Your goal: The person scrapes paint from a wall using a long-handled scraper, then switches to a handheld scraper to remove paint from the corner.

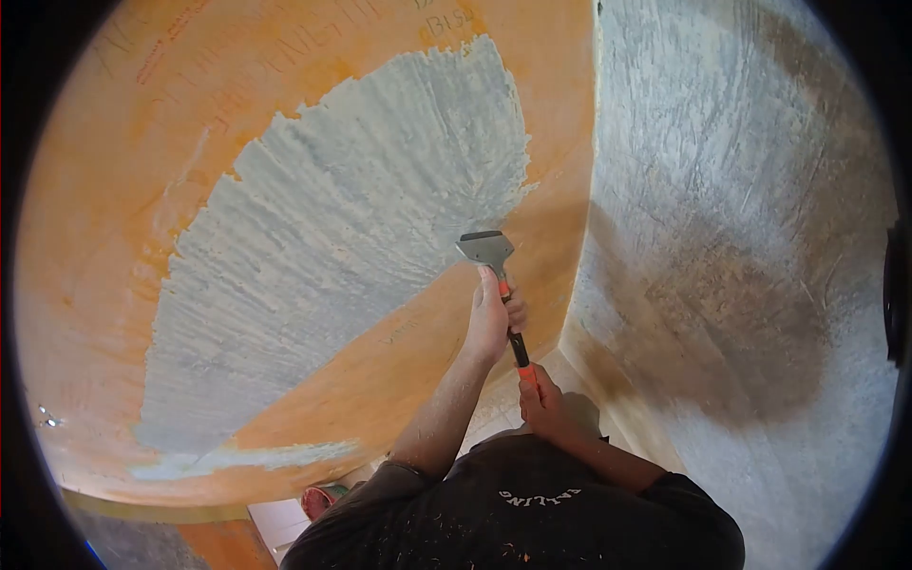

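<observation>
A long-handled scraper point(488, 250) with a wide grey head and a black and orange handle is held in both hands. My left hand point(488, 318) is wrapped round the upper handle just below the head, its thumb lying along the neck. Lower down, my right hand point(543, 405) grips the orange end of the handle close to my body. The blade overlaps the lower right edge of a large grey scraped patch point(342, 209) on the orange-painted wall point(104, 256).
To the right, past the corner, stands a rough grey wall point(693, 123) with a dark shadow on it. Faint writing point(448, 21) marks the orange paint at the top. Floor tiles point(489, 408) show near my body, and a red shoe point(319, 501) at the lower left.
</observation>
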A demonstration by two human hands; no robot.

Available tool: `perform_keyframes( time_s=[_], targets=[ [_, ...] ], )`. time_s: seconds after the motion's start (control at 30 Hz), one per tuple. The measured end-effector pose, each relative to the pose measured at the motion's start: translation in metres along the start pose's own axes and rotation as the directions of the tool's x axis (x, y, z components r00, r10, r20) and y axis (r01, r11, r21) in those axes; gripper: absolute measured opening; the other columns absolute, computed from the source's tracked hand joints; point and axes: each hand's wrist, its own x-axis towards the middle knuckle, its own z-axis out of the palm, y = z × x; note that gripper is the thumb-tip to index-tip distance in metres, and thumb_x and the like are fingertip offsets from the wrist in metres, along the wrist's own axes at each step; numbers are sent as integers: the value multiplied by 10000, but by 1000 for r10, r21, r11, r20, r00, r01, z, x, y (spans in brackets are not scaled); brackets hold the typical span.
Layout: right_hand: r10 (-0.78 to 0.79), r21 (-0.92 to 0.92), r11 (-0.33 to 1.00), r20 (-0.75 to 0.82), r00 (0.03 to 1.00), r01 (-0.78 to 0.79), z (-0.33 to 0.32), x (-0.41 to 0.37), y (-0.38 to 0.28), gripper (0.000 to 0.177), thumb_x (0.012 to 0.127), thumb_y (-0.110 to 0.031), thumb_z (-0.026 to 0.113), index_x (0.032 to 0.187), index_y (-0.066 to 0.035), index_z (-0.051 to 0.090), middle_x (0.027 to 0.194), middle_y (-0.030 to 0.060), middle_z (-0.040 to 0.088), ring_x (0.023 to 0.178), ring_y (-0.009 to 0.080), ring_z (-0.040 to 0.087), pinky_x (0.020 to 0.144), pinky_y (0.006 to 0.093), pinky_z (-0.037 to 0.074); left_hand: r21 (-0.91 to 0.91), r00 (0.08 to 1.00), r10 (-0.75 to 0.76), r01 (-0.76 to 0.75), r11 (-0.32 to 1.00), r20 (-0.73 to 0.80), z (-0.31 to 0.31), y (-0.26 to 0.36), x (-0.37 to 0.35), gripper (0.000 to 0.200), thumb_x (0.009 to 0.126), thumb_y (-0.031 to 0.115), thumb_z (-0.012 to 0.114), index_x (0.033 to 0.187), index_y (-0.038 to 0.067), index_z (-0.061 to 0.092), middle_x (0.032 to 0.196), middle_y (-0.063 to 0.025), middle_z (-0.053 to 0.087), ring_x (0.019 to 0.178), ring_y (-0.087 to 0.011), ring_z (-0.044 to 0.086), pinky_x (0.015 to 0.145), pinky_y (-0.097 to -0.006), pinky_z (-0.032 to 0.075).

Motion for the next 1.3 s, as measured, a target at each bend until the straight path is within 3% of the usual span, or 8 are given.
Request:
perform_keyframes(
  time_s=[0.3,0.57,0.67,0.8,0.9,1.0,1.2,1.3],
  targets=[
    [33,-1,999,-84,996,-34,4,-6,-22,383,1020,-270,477,1326,-41,495,670,-8,493,585,73,478,546,269,411,53,998,67,-67,996,4,9,6,1,546,1003,629,266,840,120,380,578,43,307,452,-75,283,426,-258,250],
    [43,-72,996,-178,983,-57,1,-3,-42,374,1024,-300,474,1284,-35,517,668,-5,500,575,77,480,533,270,406,25,996,-29,27,999,83,19,8,19,519,999,636,274,858,154,405,562,59,256,448,-69,248,429,-243,229],
    [-9,32,999,-141,990,13,4,1,-38,338,1048,-291,432,1300,-74,494,590,-53,427,482,39,405,465,219,359,56,1000,-9,8,998,23,28,12,19,517,999,637,278,844,157,392,560,58,257,443,-71,254,421,-247,230],
    [-45,-14,999,-63,997,44,1,-4,-21,336,1055,-290,413,1288,-63,495,590,-48,432,471,38,399,454,220,350,20,1000,2,-1,1000,-25,20,10,4,517,997,639,289,837,157,383,561,57,266,439,-72,259,415,-249,230],
    [64,77,995,-57,996,-60,-1,-3,-39,344,1026,-296,465,1254,-48,529,653,-25,472,555,62,467,514,260,396,54,996,-1,5,999,-90,28,10,8,521,992,647,298,840,157,390,563,57,267,438,-72,259,412,-248,229],
    [86,156,985,-45,995,-78,-2,-1,-42,337,1021,-278,467,1258,-45,523,656,-22,479,560,65,473,516,263,401,76,998,26,-21,997,-63,29,10,11,526,985,657,301,846,159,393,565,57,270,434,-69,259,408,-246,226],
    [17,24,1000,-68,998,-16,-6,2,-42,329,1028,-265,463,1278,-57,511,645,-44,448,542,41,447,500,244,387,55,999,-26,29,998,-47,34,14,16,526,989,652,299,847,154,396,565,58,267,440,-68,263,414,-242,224],
    [106,194,976,-39,994,-96,-9,1,-58,326,1034,-267,454,1282,-61,505,641,-50,435,531,33,434,489,238,373,76,999,16,-14,997,-32,43,15,19,523,989,650,295,837,160,393,563,60,266,441,-70,259,418,-244,222]
  ],
)
